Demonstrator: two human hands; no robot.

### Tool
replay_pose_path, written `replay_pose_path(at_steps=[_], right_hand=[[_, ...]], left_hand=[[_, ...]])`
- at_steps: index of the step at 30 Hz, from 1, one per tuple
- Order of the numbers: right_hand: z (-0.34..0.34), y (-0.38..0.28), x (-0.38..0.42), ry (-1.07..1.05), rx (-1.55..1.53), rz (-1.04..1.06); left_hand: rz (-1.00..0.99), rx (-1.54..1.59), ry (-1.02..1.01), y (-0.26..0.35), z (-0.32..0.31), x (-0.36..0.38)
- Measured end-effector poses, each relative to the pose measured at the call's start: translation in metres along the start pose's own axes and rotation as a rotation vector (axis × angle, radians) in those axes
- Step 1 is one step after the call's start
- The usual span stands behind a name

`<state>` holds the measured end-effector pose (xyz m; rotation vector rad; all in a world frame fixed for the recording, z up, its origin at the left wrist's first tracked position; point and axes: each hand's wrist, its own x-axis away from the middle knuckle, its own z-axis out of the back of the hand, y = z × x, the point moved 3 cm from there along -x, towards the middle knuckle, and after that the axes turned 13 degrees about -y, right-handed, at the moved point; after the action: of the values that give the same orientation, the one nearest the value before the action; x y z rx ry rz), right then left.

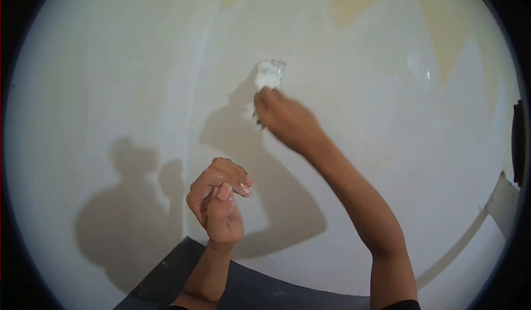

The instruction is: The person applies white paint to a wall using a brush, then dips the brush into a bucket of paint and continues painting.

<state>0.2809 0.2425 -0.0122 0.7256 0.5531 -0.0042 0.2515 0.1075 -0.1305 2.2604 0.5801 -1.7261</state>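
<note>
- The right hand [285, 116] is closed around the paintbrush [269, 75], its fingers bent tightly over the lower part, the thumb side hard to make out from behind.
- The paintbrush is in front of the wall [332, 116], above the left hand; its wide end points up and is coated in white, and a bit of its other end shows just below the fingers. The right hand hides the part between these 2 ends.
- The left hand [221, 199] is half open, fingers curled over loosely toward the raised thumb, with pale specks on the skin. It hangs lower than the right hand and well apart from the paintbrush.
- The wall is mostly whitish, with jagged yellowish patches [354, 3] along the top and upper right.
- Shadows [130, 216] fall across the wall at left and behind both hands.
- A dark surface [265, 285] lies along the bottom; the left forearm covers part of it.
- At the far right edge are a dark object [519, 144] and a pale panel [503, 205] below it.
</note>
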Motion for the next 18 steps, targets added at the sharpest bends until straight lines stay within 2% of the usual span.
replay_pose_path(at_steps=[1,3,6,7,9,11,13,16,18], right_hand=[[-0.016,-0.011,0.006,0.010,0.120,0.068],[-0.039,-0.030,0.032,-0.136,-0.054,0.126],[-0.044,-0.027,0.064,-0.158,-0.290,0.236],[-0.009,-0.041,0.018,-0.101,-0.372,0.187],[0.008,-0.002,0.008,0.021,-0.531,0.106],[0.048,0.035,-0.007,0.045,-0.596,-0.156],[0.080,0.059,-0.017,0.274,-0.547,-0.114],[0.107,0.039,-0.011,0.308,-0.191,-0.039],[0.077,0.021,-0.003,0.228,0.059,0.036]], left_hand=[[0.015,-0.044,0.009,0.001,-0.007,0.003],[0.000,-0.073,0.011,-0.001,-0.013,0.013],[0.027,-0.105,0.014,-0.003,-0.027,0.022],[0.047,-0.105,0.010,0.022,0.013,-0.016],[0.033,-0.052,0.009,0.020,0.015,-0.015],[0.025,-0.039,0.008,0.019,0.016,-0.015],[0.018,-0.063,0.010,0.021,0.016,-0.017],[0.148,0.002,0.007,0.021,0.018,-0.015],[0.173,-0.038,-0.083,0.018,0.024,-0.014]])
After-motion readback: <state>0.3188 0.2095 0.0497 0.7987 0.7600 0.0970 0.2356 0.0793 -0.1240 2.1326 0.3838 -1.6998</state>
